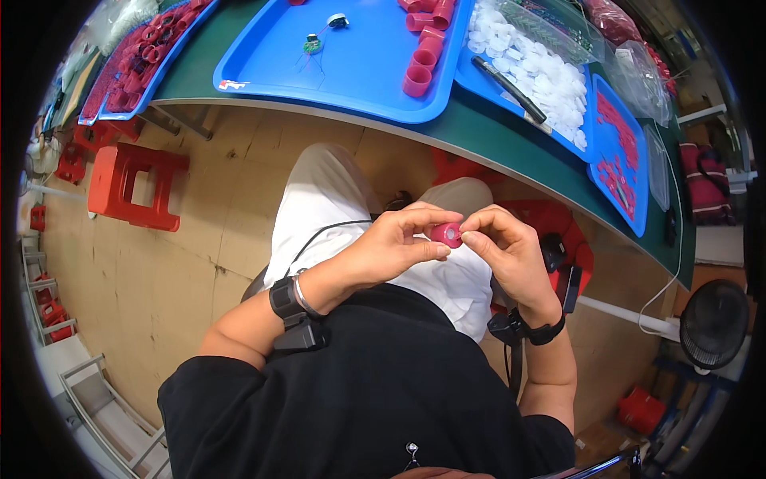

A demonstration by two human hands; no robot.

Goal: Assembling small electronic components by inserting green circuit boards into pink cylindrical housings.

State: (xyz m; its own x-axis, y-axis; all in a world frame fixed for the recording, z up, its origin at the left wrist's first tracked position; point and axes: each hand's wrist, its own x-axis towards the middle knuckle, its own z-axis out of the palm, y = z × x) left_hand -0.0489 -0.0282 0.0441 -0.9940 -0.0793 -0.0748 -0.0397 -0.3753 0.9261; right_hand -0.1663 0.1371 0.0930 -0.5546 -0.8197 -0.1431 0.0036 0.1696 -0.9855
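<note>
Over my lap, my left hand [403,239] is closed round a small pink plastic cylinder [448,234], gripped between thumb and fingers. A pale round face with a spot in its middle shows at the cylinder's end. Thumb and fingertips of my right hand [504,238] are pinched together at the cylinder's right edge, touching it. Whether they also hold some small part is too fine to make out. Both hands are held out in front of the green table's near edge.
On the green table [275,120], a blue tray [351,92] carries pink cups [416,78] and a small green circuit board with wires [312,45]. White discs [531,60] and a black marker [509,89] lie to its right. A red stool [132,188] stands left; a black fan [714,323] right.
</note>
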